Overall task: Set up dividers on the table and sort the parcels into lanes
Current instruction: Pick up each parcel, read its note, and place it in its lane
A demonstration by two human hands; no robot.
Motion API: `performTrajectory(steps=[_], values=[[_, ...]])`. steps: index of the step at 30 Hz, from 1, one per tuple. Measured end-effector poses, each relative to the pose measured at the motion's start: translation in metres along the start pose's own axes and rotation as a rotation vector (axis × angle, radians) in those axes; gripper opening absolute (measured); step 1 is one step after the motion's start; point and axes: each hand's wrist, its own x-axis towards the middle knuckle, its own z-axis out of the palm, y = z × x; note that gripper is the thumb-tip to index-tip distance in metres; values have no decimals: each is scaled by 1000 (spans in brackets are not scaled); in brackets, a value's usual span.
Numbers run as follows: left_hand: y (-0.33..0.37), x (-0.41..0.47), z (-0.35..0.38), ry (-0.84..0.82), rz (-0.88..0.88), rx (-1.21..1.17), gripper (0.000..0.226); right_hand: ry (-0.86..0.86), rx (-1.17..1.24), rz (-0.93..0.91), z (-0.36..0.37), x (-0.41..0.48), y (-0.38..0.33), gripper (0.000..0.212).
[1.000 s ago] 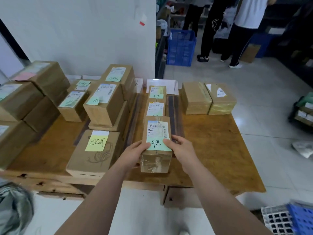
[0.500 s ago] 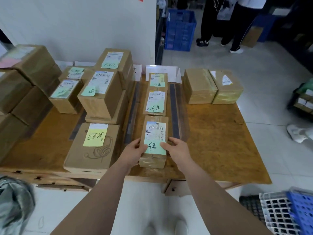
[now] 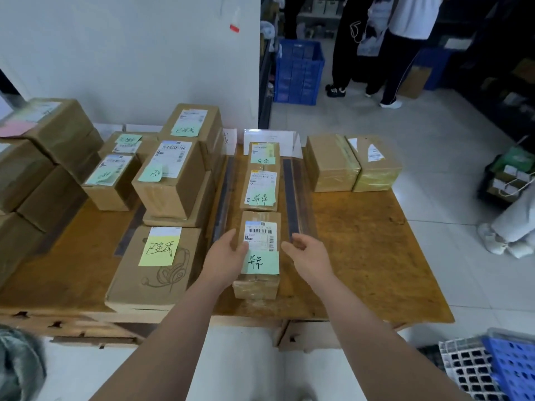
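Two dark divider strips, one on the left (image 3: 222,198) and one on the right (image 3: 290,198), mark a middle lane on the wooden table (image 3: 362,256). Three small brown parcels with green notes lie in it in a row. The nearest parcel (image 3: 259,273) rests flat on the table. My left hand (image 3: 227,257) holds its left side, thumb over the top edge. My right hand (image 3: 308,254) hovers just off its right side, fingers loosely curled, holding nothing. Left of the lane stand several labelled parcels, including a flat box with a yellow note (image 3: 153,264).
Two unlabelled taped boxes (image 3: 333,166) stand at the table's back right. White sign cards (image 3: 270,138) lean against the wall behind the lane. More boxes (image 3: 43,157) pile up at far left. Blue crates (image 3: 298,70) and standing people are beyond; a plastic basket (image 3: 474,369) sits at bottom right.
The parcel has been set down in the middle lane behind the other two. My right hand has let go and drawn slightly away; the left stays on it.
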Motion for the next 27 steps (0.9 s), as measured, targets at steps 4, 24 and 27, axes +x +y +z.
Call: performTrajectory(steps=[4,24,27], values=[[37,-2,1,112,174,77,28,77,-111,-91,-36,-1,-10,47],[230,69,166,16,500,390,45,272,-313,-120,-257,117,10,42],[255,97,195,11,483,451,45,254,-287,-127,-287,154,18,43]])
